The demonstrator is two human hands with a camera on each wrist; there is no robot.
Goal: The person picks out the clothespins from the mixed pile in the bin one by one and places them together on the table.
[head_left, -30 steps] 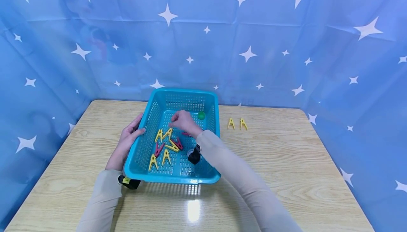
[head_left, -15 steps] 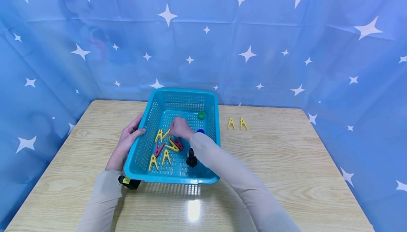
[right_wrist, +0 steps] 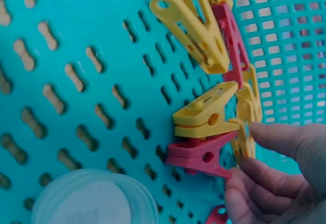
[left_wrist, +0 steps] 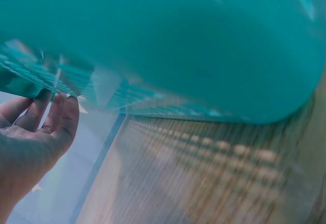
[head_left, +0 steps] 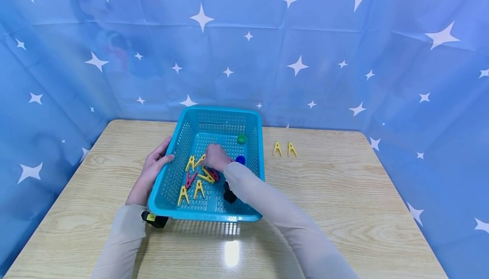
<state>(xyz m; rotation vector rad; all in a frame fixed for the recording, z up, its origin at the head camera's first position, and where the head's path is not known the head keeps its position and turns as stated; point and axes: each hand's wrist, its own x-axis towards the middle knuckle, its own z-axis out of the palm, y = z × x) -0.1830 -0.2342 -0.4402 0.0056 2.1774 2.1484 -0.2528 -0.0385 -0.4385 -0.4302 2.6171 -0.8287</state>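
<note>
A blue plastic basket [head_left: 206, 216] stands on the table with several yellow and red clothespins inside. My left hand [head_left: 154, 166] grips its left side, thumb over the rim; in the left wrist view the fingers lie against the outer wall. Inside the basket, my right hand [head_left: 215, 158] pinches a yellow clothespin [right_wrist: 245, 142] between thumb and fingers, its far end partly hidden. Close to these fingers, another yellow clothespin [right_wrist: 206, 109] lies against a red clothespin [right_wrist: 201, 155]. More yellow clothespins [head_left: 199, 189] lie toward the basket's near left corner.
Also in the basket are a green round piece [head_left: 242, 139], a blue round piece [head_left: 240, 160] and a clear round container [right_wrist: 97, 203]. Two yellow clothespins [head_left: 292, 149] lie on the wooden table [head_left: 344, 194] to the right. A starry blue curtain [head_left: 244, 79] hangs behind.
My right hand has moved down and slightly left onto the yellow clothespin, uncovering the blue round piece. The left hand and basket have stayed in place.
</note>
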